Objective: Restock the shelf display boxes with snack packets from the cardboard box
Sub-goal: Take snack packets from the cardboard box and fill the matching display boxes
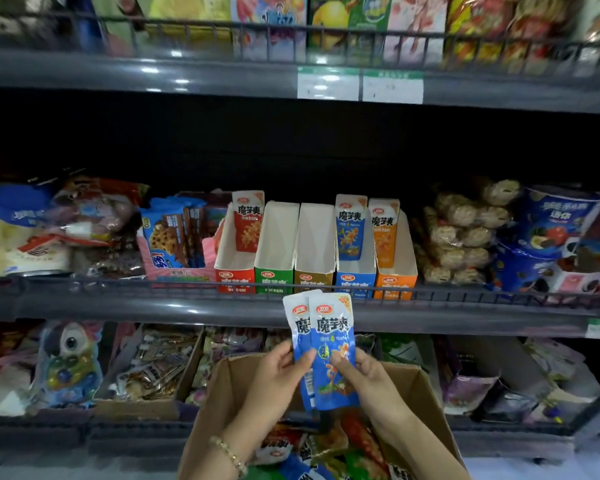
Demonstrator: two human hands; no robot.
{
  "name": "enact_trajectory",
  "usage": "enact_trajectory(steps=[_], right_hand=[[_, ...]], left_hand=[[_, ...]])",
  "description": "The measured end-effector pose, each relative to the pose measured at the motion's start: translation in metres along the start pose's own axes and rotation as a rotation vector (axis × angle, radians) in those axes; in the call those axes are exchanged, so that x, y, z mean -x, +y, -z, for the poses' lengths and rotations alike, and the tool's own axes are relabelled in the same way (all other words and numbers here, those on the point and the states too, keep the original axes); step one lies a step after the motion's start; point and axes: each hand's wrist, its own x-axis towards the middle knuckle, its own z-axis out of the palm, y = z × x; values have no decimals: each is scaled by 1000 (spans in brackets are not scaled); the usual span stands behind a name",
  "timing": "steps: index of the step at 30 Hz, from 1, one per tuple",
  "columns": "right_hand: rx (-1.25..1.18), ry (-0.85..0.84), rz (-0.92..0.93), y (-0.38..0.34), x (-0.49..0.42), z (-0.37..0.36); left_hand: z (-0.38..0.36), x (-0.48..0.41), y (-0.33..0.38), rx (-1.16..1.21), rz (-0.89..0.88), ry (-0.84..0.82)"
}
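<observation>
Both hands hold upright blue snack packets (329, 344) just above the open cardboard box (219, 393). My left hand (278, 379) grips the left edge of the packets, and my right hand (368, 379) pinches their right side. Inside the cardboard box lie several loose packets (326, 448) in red, green and blue. On the middle shelf stand five display boxes: red (234, 280), green (273, 280), brown (314, 280), blue (355, 280) and orange (395, 282). Packets show in the red, blue and orange boxes; none show in the green and brown ones.
A wire rail (153, 284) runs along the front of the middle shelf. Cookie packs (174, 233) stand left of the display boxes, bagged snacks (461, 233) and blue cups (551, 237) to the right. Price tags (361, 85) hang on the upper shelf edge. The lower shelf holds mixed goods.
</observation>
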Motion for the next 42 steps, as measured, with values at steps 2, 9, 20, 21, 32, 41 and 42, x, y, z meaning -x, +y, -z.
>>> enact_trajectory(steps=[2, 9, 20, 21, 32, 41, 42], right_hand=[[39, 36, 63, -9, 3, -10], [11, 181, 228, -44, 8, -16], [-22, -79, 172, -62, 13, -41], [31, -64, 192, -60, 12, -40], [1004, 70, 339, -79, 8, -16], [393, -89, 402, -126, -26, -5], [374, -58, 420, -132, -30, -2]], left_hand=[[-4, 0, 7, 5, -68, 39], [-11, -1, 37, 99, -195, 135], [-5, -6, 76, 50, 88, -117], [-4, -5, 77, 22, 86, -137], [9, -10, 74, -155, -35, -142], [3, -23, 88, -221, -106, -223], [2, -25, 89, -232, -124, -223]])
